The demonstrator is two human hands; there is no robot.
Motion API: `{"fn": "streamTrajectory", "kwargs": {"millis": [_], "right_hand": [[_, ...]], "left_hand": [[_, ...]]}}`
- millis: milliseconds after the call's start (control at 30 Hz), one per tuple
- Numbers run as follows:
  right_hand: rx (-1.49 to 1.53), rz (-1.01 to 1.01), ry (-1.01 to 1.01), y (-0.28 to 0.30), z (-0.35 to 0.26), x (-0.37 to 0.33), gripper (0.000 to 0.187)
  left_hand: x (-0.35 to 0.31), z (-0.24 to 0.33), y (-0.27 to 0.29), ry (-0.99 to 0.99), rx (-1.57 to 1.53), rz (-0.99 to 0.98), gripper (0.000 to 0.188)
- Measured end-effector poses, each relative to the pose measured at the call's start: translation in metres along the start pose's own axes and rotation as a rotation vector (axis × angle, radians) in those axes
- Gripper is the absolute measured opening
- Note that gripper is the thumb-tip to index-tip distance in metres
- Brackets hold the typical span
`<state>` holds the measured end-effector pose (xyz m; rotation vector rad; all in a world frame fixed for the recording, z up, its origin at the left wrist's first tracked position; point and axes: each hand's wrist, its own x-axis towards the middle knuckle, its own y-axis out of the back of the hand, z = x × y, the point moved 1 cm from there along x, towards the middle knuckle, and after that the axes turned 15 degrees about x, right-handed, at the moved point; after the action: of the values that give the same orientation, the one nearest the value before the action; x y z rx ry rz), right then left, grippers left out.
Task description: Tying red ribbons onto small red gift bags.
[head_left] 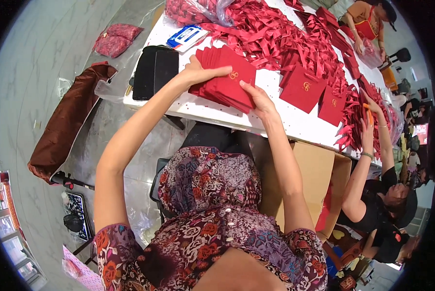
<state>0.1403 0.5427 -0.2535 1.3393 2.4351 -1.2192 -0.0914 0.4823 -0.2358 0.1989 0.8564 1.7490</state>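
Between my two hands is a fanned stack of flat red pouches (221, 91), with a gold emblem on the top one. My left hand (204, 74) grips the stack from its left side, thumb lying across the top and fingers partly hidden behind. At the lower right edge my right hand (260, 102) pinches the stack, its thumb on the upper face and its other fingers mostly out of sight. To the right, a pile of similar red pouches (302, 92) rests on the white table (193, 107). Beyond it spreads a large heap of red ribbons (271, 36).
A black case (155, 72) and a blue-and-white packet (186, 38) lie left of the stack. An open cardboard box (307, 169) stands below the table's right front edge. One co-worker's hands (370, 116) work at the right; another person (365, 24) is at the far right.
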Motion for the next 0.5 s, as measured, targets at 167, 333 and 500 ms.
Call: {"fn": "streamTrajectory", "kwargs": {"millis": [167,333,500], "right_hand": [[-0.012,0.027,0.077,-0.011,0.005,-0.009,0.061],[0.104,-0.051,-0.002,-0.011,-0.003,-0.010,0.053],[0.210,-0.041,-0.092,0.016,-0.005,-0.001,0.044]], "left_hand": [[-0.016,-0.007,-0.003,0.115,-0.526,-0.113,0.075],[-0.033,0.005,0.003,0.133,-0.681,-0.161,0.083],[-0.039,0.035,0.003,0.095,-0.561,-0.037,0.114]]}}
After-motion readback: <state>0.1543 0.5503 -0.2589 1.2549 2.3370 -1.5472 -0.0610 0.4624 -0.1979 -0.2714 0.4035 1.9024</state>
